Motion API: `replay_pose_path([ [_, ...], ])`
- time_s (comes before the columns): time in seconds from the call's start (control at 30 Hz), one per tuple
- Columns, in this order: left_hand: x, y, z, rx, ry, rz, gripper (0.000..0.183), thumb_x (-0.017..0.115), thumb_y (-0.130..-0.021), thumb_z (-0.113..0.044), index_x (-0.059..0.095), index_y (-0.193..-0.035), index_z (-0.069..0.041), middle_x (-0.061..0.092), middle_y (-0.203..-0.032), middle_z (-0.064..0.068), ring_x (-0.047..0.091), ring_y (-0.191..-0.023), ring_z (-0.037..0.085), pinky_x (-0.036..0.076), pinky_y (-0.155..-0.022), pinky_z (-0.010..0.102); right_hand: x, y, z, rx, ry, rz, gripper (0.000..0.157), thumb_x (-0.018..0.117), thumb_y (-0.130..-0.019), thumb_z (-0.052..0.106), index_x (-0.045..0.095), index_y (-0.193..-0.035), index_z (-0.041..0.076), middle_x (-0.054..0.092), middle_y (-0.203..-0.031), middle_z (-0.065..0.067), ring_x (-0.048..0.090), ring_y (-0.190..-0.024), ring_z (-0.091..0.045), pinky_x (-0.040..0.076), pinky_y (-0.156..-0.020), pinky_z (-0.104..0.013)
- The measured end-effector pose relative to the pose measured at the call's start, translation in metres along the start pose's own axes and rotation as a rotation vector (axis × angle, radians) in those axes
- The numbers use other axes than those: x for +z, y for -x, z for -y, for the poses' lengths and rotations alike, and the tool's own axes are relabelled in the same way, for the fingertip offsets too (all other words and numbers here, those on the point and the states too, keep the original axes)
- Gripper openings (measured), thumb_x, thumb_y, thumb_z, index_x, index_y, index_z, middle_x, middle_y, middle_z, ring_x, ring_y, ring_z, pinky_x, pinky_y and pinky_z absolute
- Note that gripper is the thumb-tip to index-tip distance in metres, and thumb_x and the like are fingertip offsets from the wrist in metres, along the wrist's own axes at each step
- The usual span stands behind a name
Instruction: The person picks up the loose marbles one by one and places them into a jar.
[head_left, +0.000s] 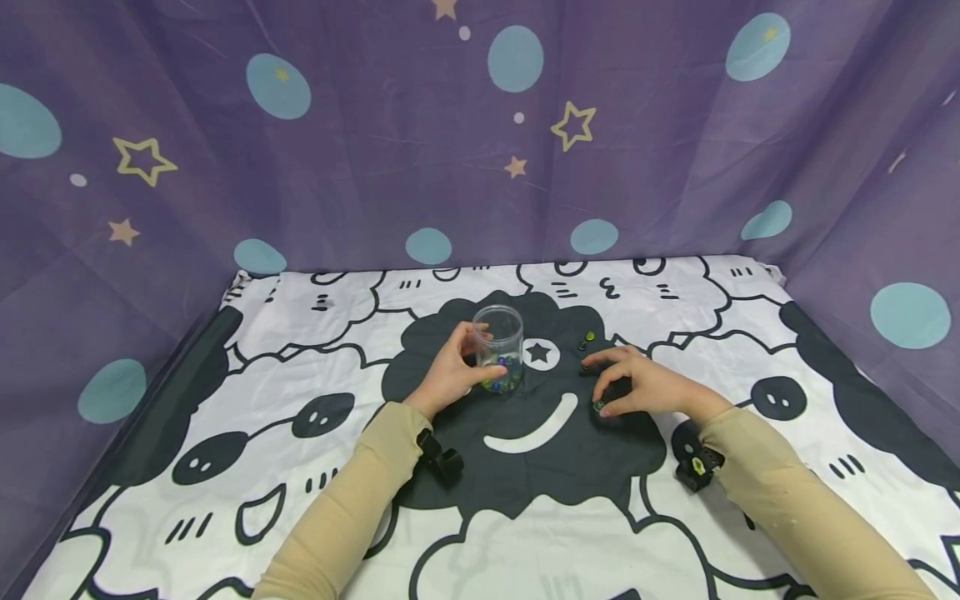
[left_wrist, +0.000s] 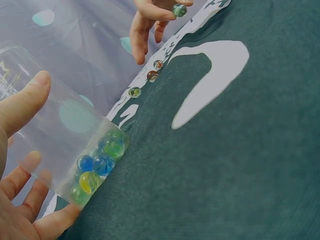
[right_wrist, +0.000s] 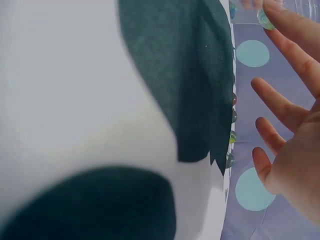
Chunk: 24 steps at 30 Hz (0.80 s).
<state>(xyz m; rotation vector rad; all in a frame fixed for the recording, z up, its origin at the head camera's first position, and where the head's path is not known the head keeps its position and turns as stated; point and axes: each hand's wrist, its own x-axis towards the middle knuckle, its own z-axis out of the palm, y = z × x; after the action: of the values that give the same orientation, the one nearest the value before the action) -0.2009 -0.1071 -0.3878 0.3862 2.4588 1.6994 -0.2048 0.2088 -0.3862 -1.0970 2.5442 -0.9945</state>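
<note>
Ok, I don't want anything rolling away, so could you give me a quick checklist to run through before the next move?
1. Marble secure in the right hand: ok, pinched at the fingertips.
2. Jar steadied: ok, the left hand grips its side.
3. Jar upright with its mouth uncovered: ok, no lid shows on it.
4. Jar base pressed flat on the cloth: cannot tell.
5. Right hand above the jar's mouth: not ok, it is off to the right of the jar.
6. Cloth free of loose marbles: not ok, several lie near the right hand.
</note>
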Motion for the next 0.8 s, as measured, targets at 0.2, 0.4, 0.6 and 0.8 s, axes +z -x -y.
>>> replay_pose_path([
  [0.2, 0.001, -0.006, 0.015, 0.012, 0.004, -0.017, 0.069, 0.076, -0.082, -0.014, 0.038, -0.140, -0.008, 0.047, -0.136, 0.014, 0.044, -0.129, 0.033, 0.042, -0.104, 0.048, 0.001, 0.000, -0.002, 0.006, -0.007, -0.022, 0.014, 0.082, -0.072, 0.016, 0.072, -0.079, 0.022, 0.054, -0.129, -0.020, 0.034, -0.124, -0.046, 0.021, -0.103, -0.067],
  [0.4, 0.002, -0.005, 0.017, 0.021, -0.003, -0.030, 0.067, 0.077, -0.081, -0.017, 0.041, -0.137, -0.013, 0.050, -0.133, 0.010, 0.047, -0.126, 0.030, 0.044, -0.102, 0.047, 0.001, -0.001, -0.003, -0.015, -0.011, -0.047, 0.014, 0.082, -0.073, 0.017, 0.072, -0.080, 0.023, 0.054, -0.128, -0.020, 0.037, -0.122, -0.044, 0.027, -0.100, -0.062],
  [0.6, 0.002, -0.006, 0.017, 0.026, 0.000, -0.026, 0.068, 0.077, -0.081, -0.017, 0.040, -0.138, -0.010, 0.050, -0.133, 0.010, 0.046, -0.126, 0.030, 0.044, -0.101, 0.047, -0.001, -0.001, -0.001, 0.012, -0.031, -0.062, 0.013, 0.081, -0.074, 0.016, 0.072, -0.082, 0.023, 0.053, -0.129, -0.019, 0.036, -0.121, -0.040, 0.031, -0.098, -0.059],
  [0.8, 0.001, -0.006, 0.015, 0.017, 0.003, -0.021, 0.069, 0.076, -0.081, -0.016, 0.039, -0.139, -0.010, 0.049, -0.134, 0.012, 0.045, -0.128, 0.031, 0.043, -0.103, 0.048, -0.005, -0.003, 0.003, 0.050, -0.065, -0.078, 0.012, 0.080, -0.076, 0.014, 0.072, -0.084, 0.020, 0.050, -0.133, -0.019, 0.030, -0.125, -0.041, 0.027, -0.100, -0.065],
])
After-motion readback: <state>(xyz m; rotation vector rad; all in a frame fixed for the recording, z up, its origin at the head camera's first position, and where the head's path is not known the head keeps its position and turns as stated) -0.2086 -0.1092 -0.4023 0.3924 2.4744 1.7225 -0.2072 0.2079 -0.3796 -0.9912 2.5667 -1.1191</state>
